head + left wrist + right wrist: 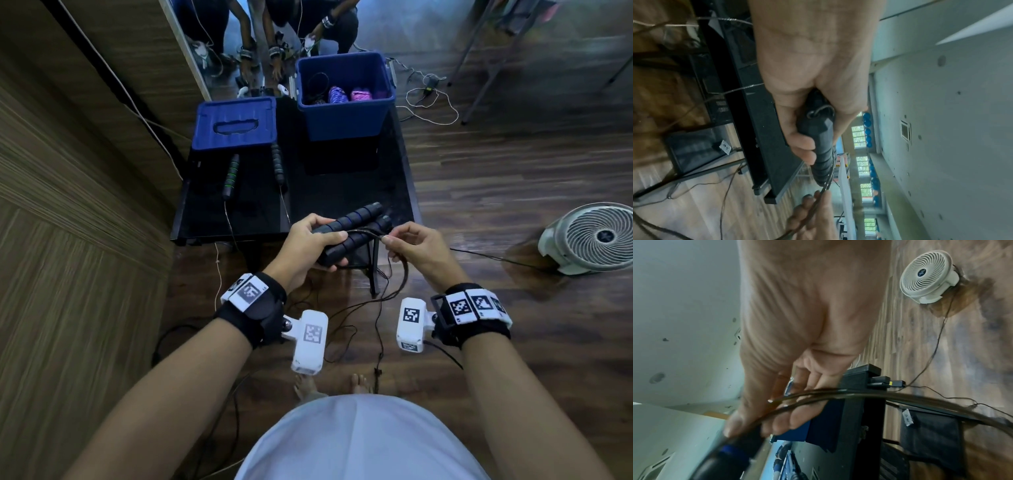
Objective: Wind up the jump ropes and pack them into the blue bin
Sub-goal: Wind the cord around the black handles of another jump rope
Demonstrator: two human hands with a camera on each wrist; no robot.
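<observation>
We are gripping a pair of black jump-rope handles with blue rings (349, 233) in our left hand (308, 246), fingers curled over both handles laid side by side, just above the near edge of the black table (342, 178). In the left wrist view the same handles (818, 134) are showing end-on inside the curled fingers. Our right hand (416, 248) is pinching the thin dark cord (366, 234) between thumb and fingertips, just beside the handles; the cord is running across the handles and looping down toward the wood floor (496, 192). In the right wrist view several strands of cord (838, 394) are lying across the curled fingers (797, 417).

Farther out on the table, a second rope with black handles and green rings (231, 174) is lying unwound, its two handles apart and its cord trailing over the near edge. Behind it the blue lid (236, 121) is lying flat. To the right of the lid the blue bin (346, 116) is standing open, holding one dark coil and purple and pink bundles. A white fan (596, 236) is sitting on the floor to our right.
</observation>
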